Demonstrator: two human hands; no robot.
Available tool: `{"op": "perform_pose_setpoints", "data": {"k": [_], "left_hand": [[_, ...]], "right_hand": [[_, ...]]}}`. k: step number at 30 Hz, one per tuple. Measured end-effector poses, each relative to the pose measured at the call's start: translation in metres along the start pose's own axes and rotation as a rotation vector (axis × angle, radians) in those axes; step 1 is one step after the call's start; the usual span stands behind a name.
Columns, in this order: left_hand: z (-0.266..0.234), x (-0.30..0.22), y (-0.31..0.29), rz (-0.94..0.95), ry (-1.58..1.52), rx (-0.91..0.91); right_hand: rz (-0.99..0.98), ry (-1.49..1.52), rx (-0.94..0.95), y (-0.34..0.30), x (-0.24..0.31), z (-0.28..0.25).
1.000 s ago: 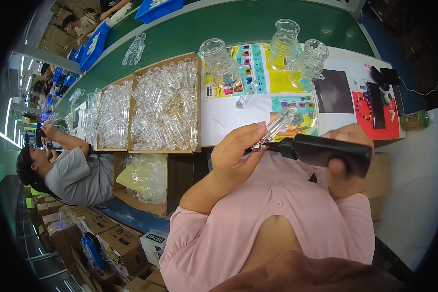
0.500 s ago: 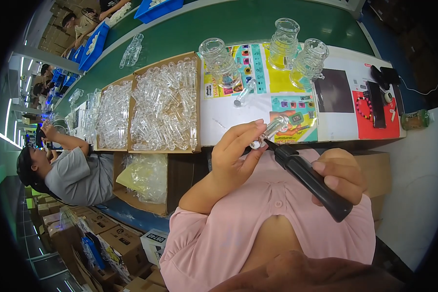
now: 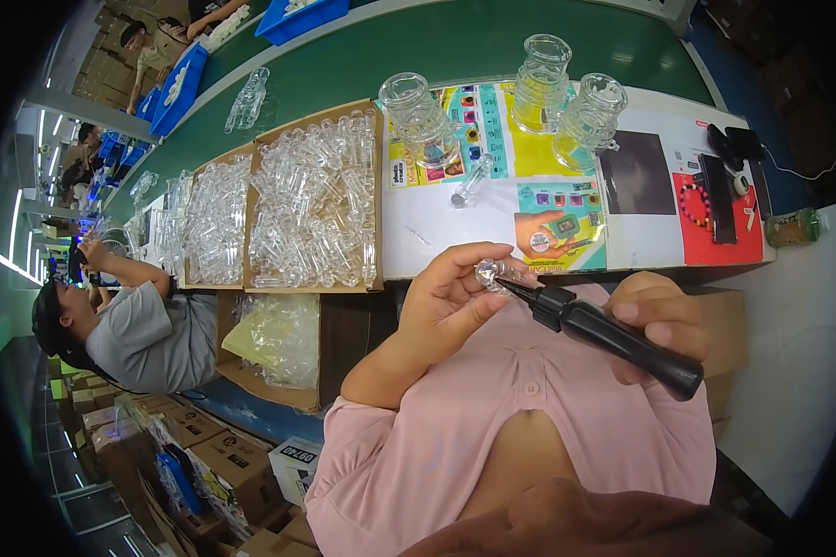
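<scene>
The left hand [image 3: 450, 299] holds 1 clear tube [image 3: 488, 272] by its near end; the grip is narrow, with thumb and fingers around the tube. This tube is in front of the pink shirt [image 3: 529, 357], just at the near edge of the bench [image 3: 622, 42]. The right hand [image 3: 659, 323] has its grip closed around a black bottle [image 3: 613, 339], which is tilted, with its thin tip pointing to the left, at the tube's end (whether the tip really touches, I cannot tell).

Far from the hands, 3 clear jars [image 3: 421, 116] stand on the printed sheets [image 3: 529, 162], 1 at the left and 2 together at the right. Between them and the left hand, 1 more tube [image 3: 474, 181] lies on the white part. To the left are 2 cartons side by side, full of clear tubes [image 3: 316, 200]. At the far right, a phone [image 3: 718, 200] lies beside a bead bracelet [image 3: 694, 206]. At the left, a co-worker [image 3: 153, 339] in a grey shirt sits by the bench.
</scene>
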State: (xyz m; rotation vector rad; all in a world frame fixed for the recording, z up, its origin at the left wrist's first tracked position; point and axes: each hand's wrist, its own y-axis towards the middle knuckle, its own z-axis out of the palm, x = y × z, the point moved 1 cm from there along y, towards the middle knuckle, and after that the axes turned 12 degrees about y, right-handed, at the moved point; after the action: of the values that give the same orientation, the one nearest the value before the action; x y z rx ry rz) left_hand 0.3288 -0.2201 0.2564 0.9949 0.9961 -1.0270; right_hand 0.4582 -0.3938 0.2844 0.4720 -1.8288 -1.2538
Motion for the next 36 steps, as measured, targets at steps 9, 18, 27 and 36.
{"op": "perform_pose_setpoints", "data": {"k": [9, 18, 27, 36], "left_hand": [[-0.002, -0.002, 0.0, -0.056, -0.035, 0.03], [-0.001, 0.003, 0.0, 0.023, 0.05, -0.071], [-0.006, 0.007, 0.002, 0.226, 0.405, -0.152], [-0.009, 0.006, 0.005, 0.423, 0.906, -0.294]], "right_hand": [[-0.213, 0.104, 0.17, -0.002, -0.008, -0.004], [-0.357, -0.065, 0.104, 0.005, -0.007, 0.015], [-0.43, -0.106, 0.122, 0.006, -0.006, 0.017], [-0.39, -0.132, 0.113, 0.004, -0.004, 0.017]]}}
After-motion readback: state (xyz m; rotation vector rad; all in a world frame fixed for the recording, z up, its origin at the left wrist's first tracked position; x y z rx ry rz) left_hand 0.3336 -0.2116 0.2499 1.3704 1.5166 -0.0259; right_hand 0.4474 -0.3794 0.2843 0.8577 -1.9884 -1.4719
